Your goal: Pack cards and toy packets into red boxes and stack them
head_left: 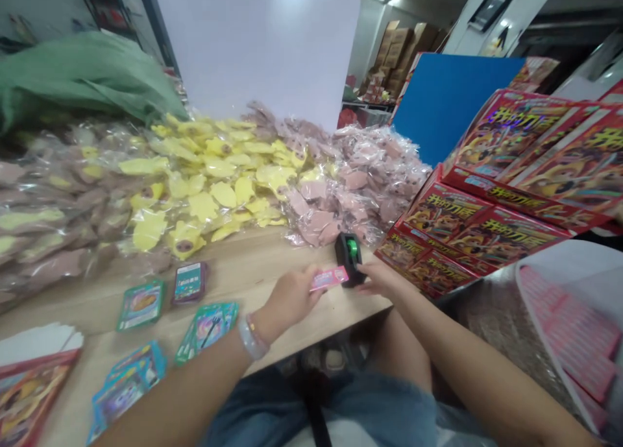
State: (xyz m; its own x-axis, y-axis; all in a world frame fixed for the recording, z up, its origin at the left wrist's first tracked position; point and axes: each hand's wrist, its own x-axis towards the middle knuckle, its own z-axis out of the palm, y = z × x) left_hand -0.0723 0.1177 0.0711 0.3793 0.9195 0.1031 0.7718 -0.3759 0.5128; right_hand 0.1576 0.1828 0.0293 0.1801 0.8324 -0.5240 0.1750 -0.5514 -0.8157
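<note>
**A:** Your left hand [287, 301] is pinching a pink slip [329, 278] between thumb and fingers. It holds the slip out flat over the bench [253, 272], near the front edge.

**B:** The slip's far end meets the black device [349, 259], the one with the green part on top. It stands upright on the bench, just in front of the stacked red boxes [487, 229].

**A:** Your right hand [384, 278] is against the device's right side, fingertips touching it. I cannot tell whether you are gripping it or only steadying it.

**B:** You have a pale bracelet [250, 340] on your left wrist.

**A:** Left of your hands, small piles of cards lie on the wood. There is a green pile [141, 304], a dark pile [189, 281] beside it, a teal pile [207, 324] nearer you, and blue cards [126, 382] at the edge.

**B:** Behind them, clear bags of yellow toys [209, 187] are heaped across the back of the bench. Bags of pink toys [355, 181] lie to their right, close behind the device.

**A:** At your right, off the bench, a white basket [530, 304] holds rows of pink packs [579, 337].

**B:** A blue board [448, 96] stands behind the red boxes, and a white board [263, 45] stands behind the heap.
</note>
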